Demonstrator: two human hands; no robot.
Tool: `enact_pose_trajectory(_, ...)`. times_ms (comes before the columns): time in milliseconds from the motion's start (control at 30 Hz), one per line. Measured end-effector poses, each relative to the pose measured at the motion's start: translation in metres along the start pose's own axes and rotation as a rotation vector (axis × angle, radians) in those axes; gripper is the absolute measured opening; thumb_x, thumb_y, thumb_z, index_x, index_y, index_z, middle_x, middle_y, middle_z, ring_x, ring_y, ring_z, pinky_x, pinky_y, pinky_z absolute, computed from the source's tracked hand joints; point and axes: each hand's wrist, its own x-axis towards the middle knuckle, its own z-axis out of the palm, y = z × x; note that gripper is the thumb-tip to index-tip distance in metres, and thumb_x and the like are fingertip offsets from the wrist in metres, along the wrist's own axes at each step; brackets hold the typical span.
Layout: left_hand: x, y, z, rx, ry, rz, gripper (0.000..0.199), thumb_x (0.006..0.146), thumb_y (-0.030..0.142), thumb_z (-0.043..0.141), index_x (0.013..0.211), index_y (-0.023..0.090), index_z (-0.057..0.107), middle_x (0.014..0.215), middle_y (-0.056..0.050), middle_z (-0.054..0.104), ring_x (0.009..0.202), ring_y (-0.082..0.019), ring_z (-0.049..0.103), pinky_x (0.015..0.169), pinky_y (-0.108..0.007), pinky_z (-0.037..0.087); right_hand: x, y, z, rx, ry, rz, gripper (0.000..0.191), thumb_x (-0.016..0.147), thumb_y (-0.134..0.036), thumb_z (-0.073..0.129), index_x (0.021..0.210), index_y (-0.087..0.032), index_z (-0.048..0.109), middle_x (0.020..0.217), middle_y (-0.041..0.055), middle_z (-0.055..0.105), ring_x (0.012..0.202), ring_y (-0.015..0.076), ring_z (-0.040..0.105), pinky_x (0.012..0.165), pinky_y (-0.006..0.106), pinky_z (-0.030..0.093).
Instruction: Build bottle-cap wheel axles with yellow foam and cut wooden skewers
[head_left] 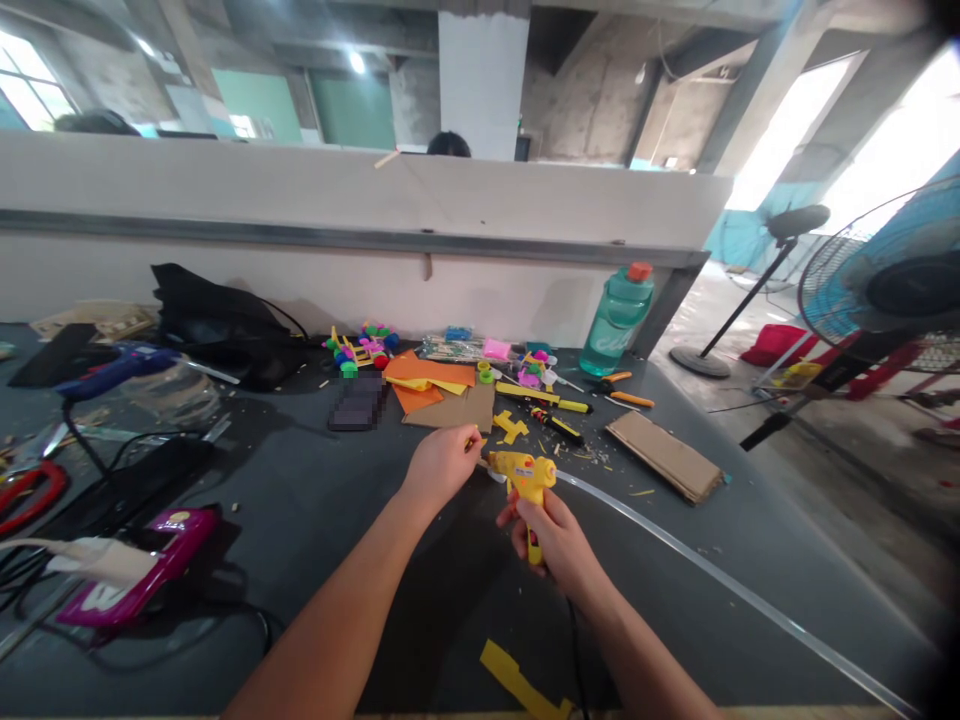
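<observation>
My right hand (551,540) grips a yellow hot glue gun (525,483) by its handle, nozzle toward my left hand. A long clear glue stick (712,560) runs from the gun toward the lower right across the dark table (315,560). My left hand (441,466) pinches a small yellow piece (472,440), too small to identify, close to the nozzle. Beyond my hands lie a yellow foam cross-shaped cutout (510,427), orange foam sheets (427,378) and a cardboard piece (448,408).
Craft scraps, colourful small parts and yellow cutters crowd the table's far side. A cardboard slab (664,455) lies right; a magenta glue gun (142,565) and blue glue gun (120,370) lie left. A teal water bottle (616,320) stands by the low wall; a fan (892,280) stands right.
</observation>
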Motion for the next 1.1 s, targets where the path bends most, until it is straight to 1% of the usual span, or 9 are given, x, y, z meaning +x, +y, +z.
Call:
enact_pose_trajectory(167,0.0,0.001,-0.001,0.007,-0.012,-0.009,0.017,0.084,0.03,0.045,0.077,0.022,0.059,0.075,-0.002,0.066,0.072,-0.017,0.059,0.061,-0.024,0.033,0.001,0.0,-0.001,0.023,0.022,0.014,0.032,0.07,-0.046,0.053,0.084,-0.018,0.046,0.068,-0.0021,0.059,0.036,0.0051,0.043,0.024,0.014,0.024)
enact_pose_trajectory(333,0.0,0.0,-0.001,0.015,-0.016,-0.003,0.015,0.083,0.028,0.046,0.077,0.023,0.059,0.074,-0.001,0.066,0.072,-0.017,0.059,0.061,-0.024,0.032,0.002,0.0,-0.004,0.088,-0.004,-0.039,0.032,0.071,-0.046,0.055,0.086,-0.018,0.047,0.072,-0.001,0.06,0.038,0.005,0.043,0.025,0.014,0.025)
enact_pose_trajectory(467,0.001,-0.001,-0.001,0.017,-0.008,-0.001,0.014,0.082,0.026,0.046,0.076,0.023,0.059,0.075,-0.001,0.066,0.073,-0.017,0.06,0.061,-0.024,0.032,0.003,0.003,-0.007,0.084,-0.038,-0.02,0.032,0.072,-0.045,0.057,0.085,-0.018,0.048,0.07,-0.0004,0.06,0.037,0.0054,0.043,0.025,0.014,0.025)
enact_pose_trajectory(733,0.001,-0.003,-0.002,-0.022,-0.019,0.004,0.015,0.083,0.027,0.045,0.075,0.022,0.058,0.072,-0.001,0.065,0.07,-0.017,0.059,0.058,-0.023,0.03,-0.002,-0.006,-0.014,0.044,0.009,-0.122,0.038,0.074,-0.049,0.056,0.094,-0.018,0.047,0.083,0.004,0.063,0.042,0.0073,0.048,0.027,0.015,0.03)
enact_pose_trajectory(800,0.002,-0.005,-0.003,-0.029,-0.025,0.005,0.016,0.083,0.027,0.045,0.076,0.022,0.058,0.072,-0.001,0.065,0.07,-0.017,0.059,0.058,-0.023,0.03,-0.001,-0.012,-0.026,-0.056,0.099,-0.172,0.041,0.076,-0.052,0.052,0.099,-0.019,0.045,0.083,0.0042,0.064,0.045,0.01,0.052,0.03,0.018,0.033)
enact_pose_trajectory(867,0.002,-0.007,-0.002,-0.015,-0.009,0.003,0.016,0.083,0.026,0.044,0.078,0.023,0.059,0.072,-0.001,0.065,0.07,-0.017,0.059,0.057,-0.024,0.029,0.0,-0.017,-0.047,-0.228,0.239,-0.21,0.042,0.079,-0.054,0.046,0.102,-0.019,0.044,0.073,0.0026,0.063,0.047,0.0138,0.056,0.033,0.021,0.037)
enact_pose_trajectory(967,0.003,-0.01,-0.001,0.037,0.019,0.02,0.016,0.083,0.027,0.044,0.076,0.023,0.057,0.07,-0.001,0.064,0.069,-0.017,0.059,0.055,-0.025,0.027,0.001,-0.022,-0.088,-0.664,0.517,-0.245,0.038,0.084,-0.05,0.039,0.104,-0.018,0.044,0.063,0.0008,0.059,0.051,0.0179,0.059,0.045,0.026,0.043)
enact_pose_trajectory(1033,0.004,-0.01,0.001,0.074,0.035,0.023,0.017,0.083,0.027,0.043,0.073,0.023,0.056,0.069,-0.001,0.064,0.067,-0.017,0.058,0.053,-0.025,0.025,0.001,-0.023,-0.113,-1.045,0.647,-0.227,0.035,0.085,-0.045,0.04,0.108,-0.018,0.043,0.075,0.0054,0.063,0.063,0.0221,0.063,0.053,0.029,0.044)
enact_pose_trajectory(1100,0.004,-0.01,0.002,0.104,0.048,0.004,0.017,0.084,0.028,0.044,0.073,0.023,0.056,0.068,-0.001,0.063,0.066,-0.017,0.058,0.052,-0.026,0.024,0.002,-0.023,-0.132,-1.317,0.727,-0.094,0.033,0.087,-0.039,0.037,0.111,-0.017,0.041,0.084,0.0095,0.064,0.071,0.0247,0.064,0.057,0.031,0.043)
